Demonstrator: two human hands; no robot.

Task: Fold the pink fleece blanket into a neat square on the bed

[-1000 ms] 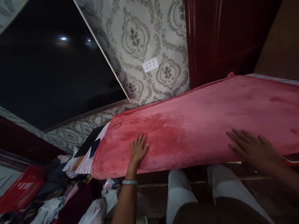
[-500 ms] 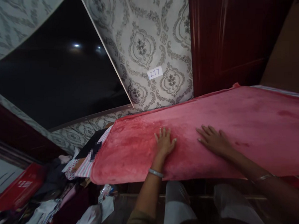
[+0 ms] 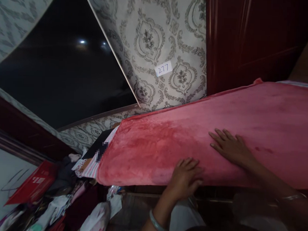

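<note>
A plush pink-red blanket (image 3: 148, 145) lies spread over a long low surface against the wall. Near its front edge is my left hand (image 3: 186, 177), fingers apart and slightly bent, a bracelet on the wrist; its fingertips are at the cloth. My right hand (image 3: 228, 145) rests palm down on the blanket farther right, its fingers spread. Neither hand grips anything. A striped cloth (image 3: 91, 172) shows from under the blanket's left end.
A large dark television (image 3: 69, 68) stands at the left before patterned wallpaper, which bears a paper label (image 3: 163, 68) reading 277. A dark red wooden panel (image 3: 247, 48) rises behind the blanket. On the floor at left lie a red bag (image 3: 34, 182), clothes and a whitish plastic bag (image 3: 96, 218).
My left hand has come back toward the blanket's front edge and to the right. My right hand stays flat on the cloth. The view has shifted slightly.
</note>
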